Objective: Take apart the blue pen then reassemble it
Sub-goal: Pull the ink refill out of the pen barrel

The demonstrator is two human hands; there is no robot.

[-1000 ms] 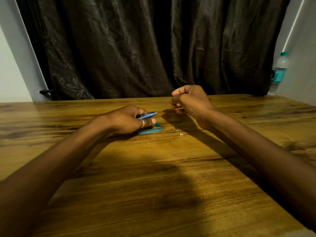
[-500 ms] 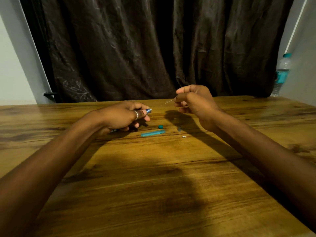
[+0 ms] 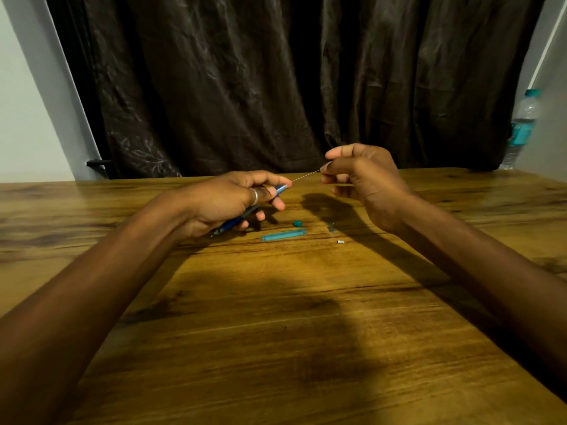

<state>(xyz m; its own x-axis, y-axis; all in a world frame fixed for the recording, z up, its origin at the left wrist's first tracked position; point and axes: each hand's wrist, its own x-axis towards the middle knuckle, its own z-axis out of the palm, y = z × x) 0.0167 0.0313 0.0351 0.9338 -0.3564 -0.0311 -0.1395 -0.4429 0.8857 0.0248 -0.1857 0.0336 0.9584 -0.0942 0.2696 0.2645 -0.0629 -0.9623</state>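
Observation:
My left hand (image 3: 227, 200) grips the blue pen barrel (image 3: 280, 189), its open end pointing right and its tip poking out below the palm. My right hand (image 3: 365, 176) pinches a thin wire-like refill (image 3: 305, 176) whose far end points at the barrel's opening. On the wooden table (image 3: 276, 302) under the hands lie a teal tube (image 3: 283, 234), a small teal cap (image 3: 297, 223), a small grey piece (image 3: 332, 227) and a tiny white piece (image 3: 340, 241).
A dark curtain (image 3: 276, 81) hangs behind the table. A plastic water bottle (image 3: 521, 127) with a teal label stands at the far right corner.
Both hands have lifted off the table. My right hand moved up and right, drawing the thin refill into view. My left hand turned the barrel's opening toward it.

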